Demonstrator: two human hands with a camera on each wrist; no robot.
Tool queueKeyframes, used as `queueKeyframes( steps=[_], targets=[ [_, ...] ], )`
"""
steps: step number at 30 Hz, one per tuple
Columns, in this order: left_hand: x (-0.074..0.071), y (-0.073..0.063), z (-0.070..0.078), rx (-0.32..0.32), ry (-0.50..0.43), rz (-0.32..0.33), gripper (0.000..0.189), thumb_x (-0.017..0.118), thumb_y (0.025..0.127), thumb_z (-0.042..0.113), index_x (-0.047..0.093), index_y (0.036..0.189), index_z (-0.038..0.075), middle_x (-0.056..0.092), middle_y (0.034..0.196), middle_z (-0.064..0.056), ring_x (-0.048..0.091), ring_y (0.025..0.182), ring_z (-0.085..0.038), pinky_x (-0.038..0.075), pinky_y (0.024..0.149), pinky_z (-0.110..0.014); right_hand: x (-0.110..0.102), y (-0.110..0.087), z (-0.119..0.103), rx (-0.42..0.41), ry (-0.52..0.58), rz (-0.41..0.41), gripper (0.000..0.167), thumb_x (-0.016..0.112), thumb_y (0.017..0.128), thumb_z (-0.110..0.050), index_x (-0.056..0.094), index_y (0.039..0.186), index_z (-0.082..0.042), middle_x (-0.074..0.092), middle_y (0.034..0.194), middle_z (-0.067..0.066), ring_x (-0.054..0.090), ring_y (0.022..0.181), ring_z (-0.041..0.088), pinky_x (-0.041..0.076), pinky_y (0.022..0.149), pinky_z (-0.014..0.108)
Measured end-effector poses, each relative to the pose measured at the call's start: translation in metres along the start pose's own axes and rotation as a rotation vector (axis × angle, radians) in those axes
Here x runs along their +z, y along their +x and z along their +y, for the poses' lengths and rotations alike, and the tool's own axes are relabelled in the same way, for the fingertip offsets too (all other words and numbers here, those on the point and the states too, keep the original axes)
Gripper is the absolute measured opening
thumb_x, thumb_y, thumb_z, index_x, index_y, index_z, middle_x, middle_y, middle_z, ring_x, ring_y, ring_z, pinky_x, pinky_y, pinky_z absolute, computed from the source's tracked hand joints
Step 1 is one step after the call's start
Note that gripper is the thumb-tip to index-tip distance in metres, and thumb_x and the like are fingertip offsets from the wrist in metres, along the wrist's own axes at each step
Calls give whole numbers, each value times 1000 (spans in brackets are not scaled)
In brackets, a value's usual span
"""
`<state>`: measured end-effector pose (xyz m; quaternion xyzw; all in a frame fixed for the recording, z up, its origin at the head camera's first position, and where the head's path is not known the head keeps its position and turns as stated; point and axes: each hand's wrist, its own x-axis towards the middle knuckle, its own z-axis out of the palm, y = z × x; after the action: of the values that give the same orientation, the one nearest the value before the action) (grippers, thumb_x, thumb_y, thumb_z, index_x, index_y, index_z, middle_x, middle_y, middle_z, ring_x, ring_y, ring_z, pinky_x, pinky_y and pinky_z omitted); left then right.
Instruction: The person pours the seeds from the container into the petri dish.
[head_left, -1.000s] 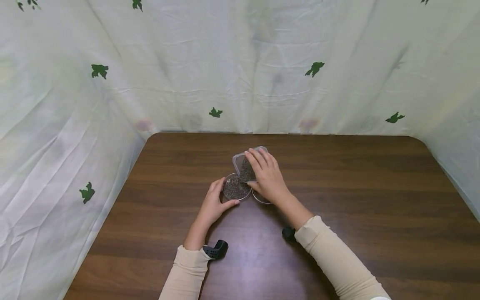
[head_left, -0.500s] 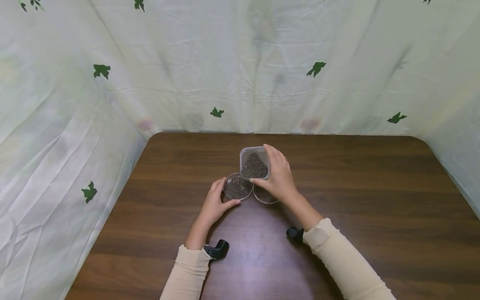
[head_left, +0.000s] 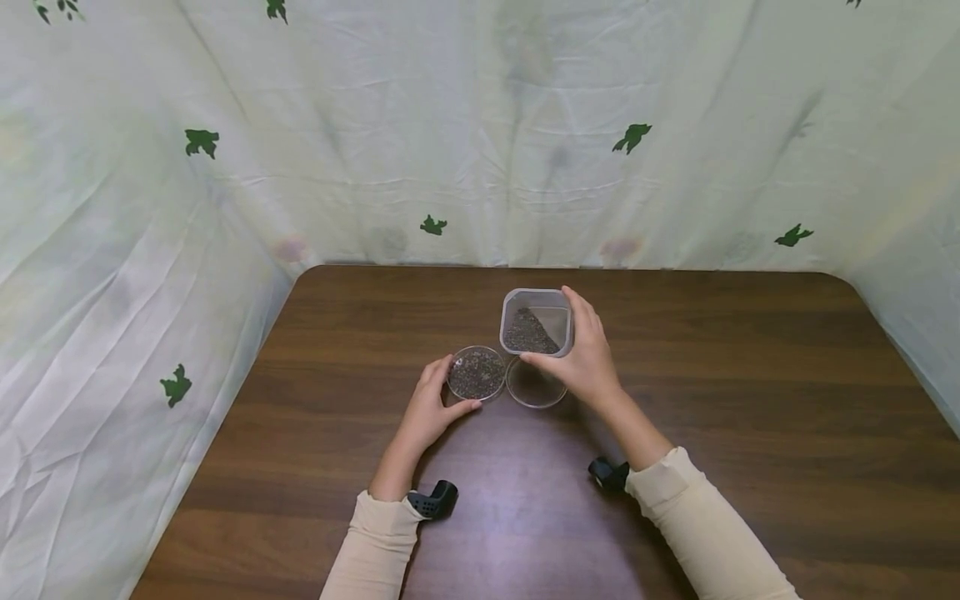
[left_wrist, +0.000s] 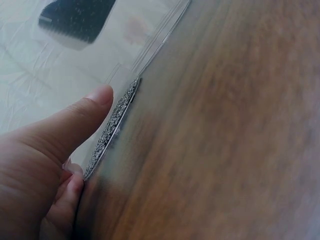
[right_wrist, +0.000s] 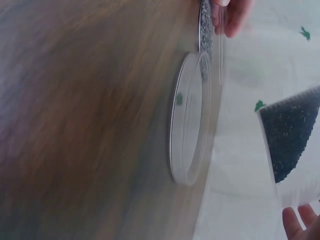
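- The left hand (head_left: 429,408) has its grip round the rim of a clear petri dish (head_left: 476,347), thumb on the near side, fingers on the left.
- That dish lies on the wood-grain bench (head_left: 750,417) toward the far edge, left of midway between the far corners, with dark grey granules (head_left: 477,374) spread inside.
- The right hand (head_left: 581,358) grips a square plastic tub (head_left: 553,317) between thumb and fingers, raised above the bench near its far edge; more granules (similar-looking) heap toward one corner.
- A second petri dish (head_left: 537,387) sits just right of the first.
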<state>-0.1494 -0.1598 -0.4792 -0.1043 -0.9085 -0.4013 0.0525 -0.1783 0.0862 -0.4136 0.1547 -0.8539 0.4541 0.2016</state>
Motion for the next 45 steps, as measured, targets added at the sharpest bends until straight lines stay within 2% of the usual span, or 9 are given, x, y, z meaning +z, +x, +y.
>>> queueKeyframes(
  steps=[4, 10, 15, 21, 24, 29, 35, 38, 45],
  targets=[
    [-3, -2, -1, 6, -6, 5, 87, 79, 68, 27, 34, 134, -6, 38, 128, -24, 38, 118, -35, 30, 98, -45, -6, -4, 4, 43, 37, 12, 103, 85, 57, -31, 28, 140, -13, 33, 137, 9, 37, 117, 26, 36, 90, 46],
    [-3, -11, -5, -43, 2, -25, 88, 78, 69, 29, 32, 136, -5, 36, 131, -23, 36, 120, -34, 30, 98, -46, -16, -17, 11, 110, 76, 15, 102, 85, 58, -28, 27, 140, -12, 35, 134, 10, 43, 107, 32, 39, 83, 44],
    [-1, -17, -6, -48, -5, -28, 88, 77, 70, 32, 32, 136, -4, 36, 132, -22, 35, 121, -34, 30, 97, -47, -26, -26, 20, 118, 79, 52, 102, 86, 57, -27, 28, 140, -12, 38, 131, 12, 45, 103, 33, 39, 82, 43],
    [1, -23, -6, -65, -5, -35, 88, 78, 69, 31, 32, 136, -4, 36, 131, -22, 36, 120, -35, 31, 97, -47, -40, -39, 32, 181, 67, 71, 102, 86, 57, -26, 28, 140, -11, 39, 128, 14, 46, 103, 33, 39, 82, 44],
    [3, -20, -5, -61, -3, -34, 88, 78, 69, 32, 32, 136, -4, 36, 132, -21, 36, 120, -34, 31, 97, -47, -49, -42, 40, 200, 52, 91, 101, 86, 56, -23, 29, 139, -9, 39, 128, 15, 44, 105, 31, 38, 83, 44],
    [4, -9, -2, -24, -9, -18, 88, 77, 69, 32, 32, 136, -3, 37, 131, -21, 36, 120, -33, 31, 97, -45, -64, -42, 52, 226, 30, 123, 100, 86, 57, -19, 29, 139, -6, 38, 131, 15, 40, 111, 28, 37, 85, 44],
    [4, -3, -2, -29, -5, -12, 89, 78, 68, 30, 33, 136, -3, 38, 130, -21, 37, 119, -32, 30, 98, -44, -76, -45, 63, 289, 23, 106, 98, 84, 61, -21, 26, 140, -7, 37, 132, 14, 39, 114, 27, 38, 83, 39],
    [5, -2, -1, -23, -6, -13, 88, 78, 68, 31, 32, 136, -4, 38, 130, -21, 37, 120, -32, 30, 98, -43, -80, -47, 68, 326, 40, 93, 97, 82, 64, -22, 24, 140, -6, 36, 133, 15, 39, 113, 29, 38, 83, 42],
    [2, -2, -3, -7, -9, -2, 87, 79, 68, 28, 34, 135, -4, 38, 129, -22, 37, 119, -33, 30, 98, -44, -82, -53, 78, 417, 102, 35, 100, 78, 70, -27, 13, 142, -2, 25, 140, 20, 32, 122, 36, 34, 90, 52]
  ],
)
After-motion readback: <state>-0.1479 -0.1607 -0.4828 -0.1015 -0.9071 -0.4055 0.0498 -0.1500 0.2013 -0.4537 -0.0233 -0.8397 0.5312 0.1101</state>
